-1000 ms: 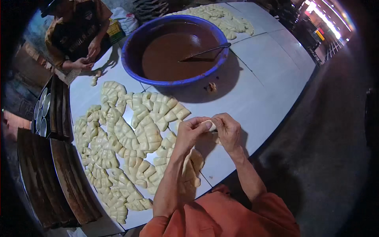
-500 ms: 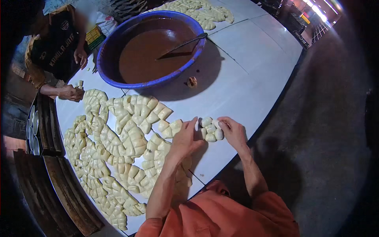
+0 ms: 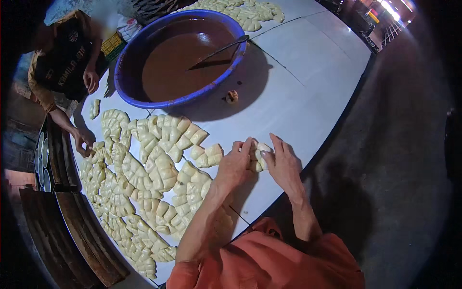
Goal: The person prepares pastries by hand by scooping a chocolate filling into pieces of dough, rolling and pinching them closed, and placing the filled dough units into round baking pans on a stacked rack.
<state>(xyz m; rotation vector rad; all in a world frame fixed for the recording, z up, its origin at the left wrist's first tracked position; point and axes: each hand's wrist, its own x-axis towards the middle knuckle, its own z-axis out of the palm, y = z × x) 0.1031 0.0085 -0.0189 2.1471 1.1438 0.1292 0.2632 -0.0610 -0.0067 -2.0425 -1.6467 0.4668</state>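
A small cluster of pale dough pieces (image 3: pixel 257 156) lies on the white table, squeezed between my two hands. My left hand (image 3: pixel 233 167) presses along its left side, fingers together and pointing away from me. On the right side, my right hand (image 3: pixel 284 166) is curved round the cluster, its thumb on top of the dough. The fingers cover part of the pieces. Just left of my left hand sits a short row of cut dough (image 3: pixel 207 155). Many more joined dough pieces (image 3: pixel 161 171) spread across the left of the table.
Beyond the dough stands a big blue basin (image 3: pixel 173 103) of brown liquid with a dark-handled utensil (image 3: pixel 222 49). A brownish lump (image 3: pixel 232 97) lies nearby. At far left, a co-worker's hand (image 3: pixel 83 143) reaches to the dough, beside dark troughs (image 3: pixel 86 236) and round tins (image 3: pixel 45 161).
My hands have closed in on the cluster, which now looks narrower and more covered. The co-worker's hand has moved nearer along the table's left edge, leaving a small dough strip behind.
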